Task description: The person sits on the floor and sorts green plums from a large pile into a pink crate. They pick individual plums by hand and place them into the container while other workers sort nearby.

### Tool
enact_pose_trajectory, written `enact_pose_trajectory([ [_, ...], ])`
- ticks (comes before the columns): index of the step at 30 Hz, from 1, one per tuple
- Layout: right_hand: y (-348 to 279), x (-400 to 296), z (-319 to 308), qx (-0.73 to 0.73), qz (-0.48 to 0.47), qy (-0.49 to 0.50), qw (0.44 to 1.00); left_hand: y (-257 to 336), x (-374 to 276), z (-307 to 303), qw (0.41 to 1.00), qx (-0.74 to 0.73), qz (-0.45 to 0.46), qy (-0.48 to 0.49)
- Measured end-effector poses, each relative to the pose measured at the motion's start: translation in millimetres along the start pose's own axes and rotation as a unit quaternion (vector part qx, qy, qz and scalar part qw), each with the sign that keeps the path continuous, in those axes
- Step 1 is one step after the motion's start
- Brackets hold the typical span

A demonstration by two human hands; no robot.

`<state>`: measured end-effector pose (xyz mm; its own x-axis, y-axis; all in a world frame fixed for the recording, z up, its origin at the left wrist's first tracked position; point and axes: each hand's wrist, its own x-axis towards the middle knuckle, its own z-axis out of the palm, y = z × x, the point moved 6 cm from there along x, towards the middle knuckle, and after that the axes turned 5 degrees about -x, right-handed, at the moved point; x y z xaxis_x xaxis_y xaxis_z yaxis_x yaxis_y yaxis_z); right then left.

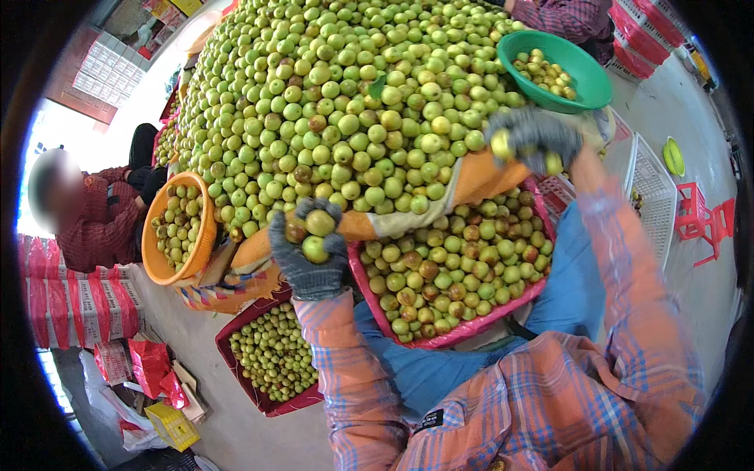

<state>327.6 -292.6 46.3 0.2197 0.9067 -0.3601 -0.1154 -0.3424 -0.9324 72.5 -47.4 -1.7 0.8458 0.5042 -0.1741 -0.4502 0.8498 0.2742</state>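
In a dark grey knit glove, my left hand (310,268) is palm up near the pile's front edge, holding a few round green jujubes (316,249), one browned. Gloved likewise and blurred by motion, my right hand (539,138) grips yellowish jujubes (502,144) below the green plastic basin (591,88). That basin holds some yellow-green fruit. A large heap of green jujubes (347,123) spreads before me, edged by an orange woven cloth (483,179). Between my knees sits a pink-lined crate (453,337) full of green and brown-blotched fruit.
Left of the heap an orange basket (207,235) holds fruit. A red-lined crate (271,409) of fruit stands on the floor. One person (106,212) sits at left; another's sleeve (562,17) shows top right. At right are a white crate (662,200) and red stools (692,209).
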Motion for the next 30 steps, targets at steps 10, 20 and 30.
enact_pose_trajectory([
  [10,176,-168,83,0.304,0.080,0.193,0.929,-167,-141,-71,0.956,-0.115,-0.225,0.150],
  [20,224,-174,136,0.383,0.141,0.117,0.906,-205,-187,-49,0.967,-0.147,-0.095,0.183],
  [30,183,-208,96,0.323,0.017,0.164,0.932,-193,-160,-82,0.957,0.134,-0.065,0.249],
])
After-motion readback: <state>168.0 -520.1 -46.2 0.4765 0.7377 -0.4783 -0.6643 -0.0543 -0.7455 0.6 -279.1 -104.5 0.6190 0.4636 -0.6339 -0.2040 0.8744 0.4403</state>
